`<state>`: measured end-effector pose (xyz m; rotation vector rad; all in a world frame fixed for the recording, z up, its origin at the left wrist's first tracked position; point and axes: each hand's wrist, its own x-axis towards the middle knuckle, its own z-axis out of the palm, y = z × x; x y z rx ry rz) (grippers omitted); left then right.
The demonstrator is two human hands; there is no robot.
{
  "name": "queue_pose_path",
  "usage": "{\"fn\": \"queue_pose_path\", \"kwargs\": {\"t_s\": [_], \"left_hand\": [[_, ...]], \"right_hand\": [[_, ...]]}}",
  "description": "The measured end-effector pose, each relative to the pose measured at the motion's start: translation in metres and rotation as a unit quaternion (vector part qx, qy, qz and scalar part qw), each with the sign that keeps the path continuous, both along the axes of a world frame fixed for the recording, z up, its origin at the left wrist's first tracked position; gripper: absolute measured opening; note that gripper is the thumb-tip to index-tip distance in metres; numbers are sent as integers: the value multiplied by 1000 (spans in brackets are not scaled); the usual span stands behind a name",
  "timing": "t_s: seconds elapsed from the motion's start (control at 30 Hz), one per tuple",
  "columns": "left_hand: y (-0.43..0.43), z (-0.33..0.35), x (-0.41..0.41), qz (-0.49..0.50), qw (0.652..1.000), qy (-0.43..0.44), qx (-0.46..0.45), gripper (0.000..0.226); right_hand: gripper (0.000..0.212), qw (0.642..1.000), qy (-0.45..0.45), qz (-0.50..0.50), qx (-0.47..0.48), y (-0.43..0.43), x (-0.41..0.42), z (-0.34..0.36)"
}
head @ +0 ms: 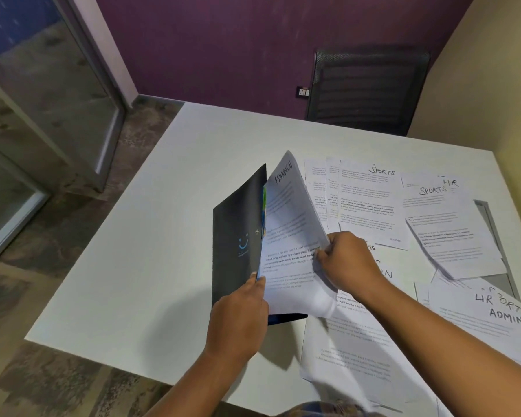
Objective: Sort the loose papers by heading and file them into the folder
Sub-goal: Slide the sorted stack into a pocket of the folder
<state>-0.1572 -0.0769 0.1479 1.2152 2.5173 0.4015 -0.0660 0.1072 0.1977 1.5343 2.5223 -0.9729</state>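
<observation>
Left hand (238, 314) grips the lower edge of the dark folder (238, 230) cover, fingers curled round it, propping it open and tilted up off the white table (127, 266). Right hand (346, 260) pinches the right edge of the FINANCE sheet (289, 218), which sits inside the open folder and curls upward; whether more than one sheet is in that pinch, cannot tell. Progress, my read: early. Only the FINANCE batch looks filed or going in. Left to do: a SPORTS sheet (370, 203) overlapping others just right of the folder, a skewed SPORTS/HR pile (451, 230) further right, an HR/ADMIN pile (494, 320) at the right edge, and a near pile (352, 353) with upside-down text under the right forearm. Headings look mixed within piles, so sorting seems unfinished too. Table is plain, matte; papers crowd its right half. Room: purple wall (223, 40), black mesh chair (367, 85) at the far side, wall socket (303, 92), glass partition (42, 100) on the left, mottled floor (42, 371).
</observation>
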Motion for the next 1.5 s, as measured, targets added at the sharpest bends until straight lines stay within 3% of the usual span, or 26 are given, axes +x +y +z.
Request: {"fn": "queue_pose_path", "kwargs": {"t_s": [0.1, 0.27, 0.37, 0.47, 0.57, 0.73, 1.03, 1.17, 1.27, 1.5], "left_hand": [[0, 2, 0, -7, 1000, 1, 0, 48], [0, 5, 2, -19, 1000, 12, -4, 52], [2, 8, 4, -19, 1000, 17, -5, 52], [1, 8, 3, -23, 999, 22, -6, 52], [1, 6, 2, -22, 999, 23, -14, 52], [13, -1, 7, -50, 994, 2, -98, 56], [37, -57, 18, -151, 964, 31, -218, 61], [38, -75, 26, -219, 950, 74, -210, 72], [30, -92, 25, -207, 957, 91, -182, 80], [14, -127, 10, -238, 949, 124, -163, 51]], "right_hand": [[11, 999, 8, 33, -23, 0, -11, 0], [52, 996, 75, 6, -52, -6, -19, -13], [43, 992, 120, -28, -40, -12, -15, -24], [31, 995, 98, 3, -33, -17, -17, -31], [33, 995, 93, 26, -18, -19, -16, -34], [18, 996, 91, -6, 24, -14, 6, -35], [8, 998, 42, -16, -51, -2, 97, -63], [8, 998, 10, -33, -60, 1, 147, -75], [8, 996, -13, -53, -65, -4, 182, -82], [12, 989, -44, -116, -81, -14, 242, -86]]}}
